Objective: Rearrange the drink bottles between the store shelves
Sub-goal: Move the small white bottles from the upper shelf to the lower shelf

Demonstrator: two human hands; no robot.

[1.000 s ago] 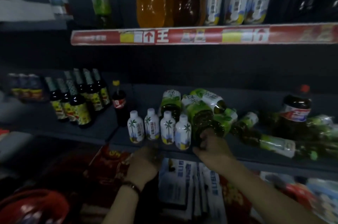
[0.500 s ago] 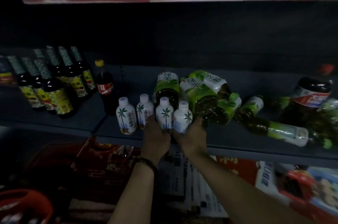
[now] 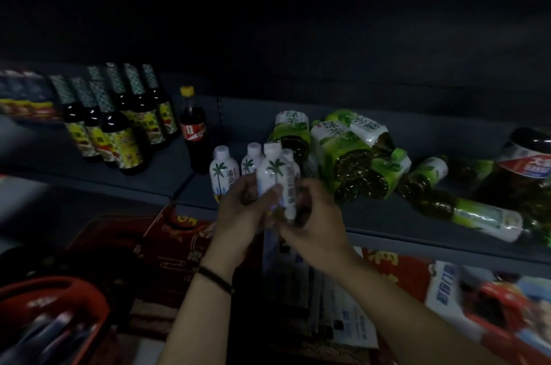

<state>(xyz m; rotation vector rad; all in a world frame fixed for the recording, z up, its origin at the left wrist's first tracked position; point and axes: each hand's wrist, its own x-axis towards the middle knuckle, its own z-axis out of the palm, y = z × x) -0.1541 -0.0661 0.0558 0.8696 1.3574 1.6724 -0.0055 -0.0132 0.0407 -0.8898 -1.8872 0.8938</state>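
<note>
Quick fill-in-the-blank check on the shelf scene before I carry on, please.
1. Both hands, left hand and right hand, grip a white bottle with a ____ tree on its label.
2. The green tea bottles lie on their ____.
3. The small cola bottle has a ____ cap.

Missing: palm; sides; yellow

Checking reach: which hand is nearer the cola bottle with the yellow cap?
Left. The left hand is right of and below the cola bottle; the right hand is farther right.
</note>
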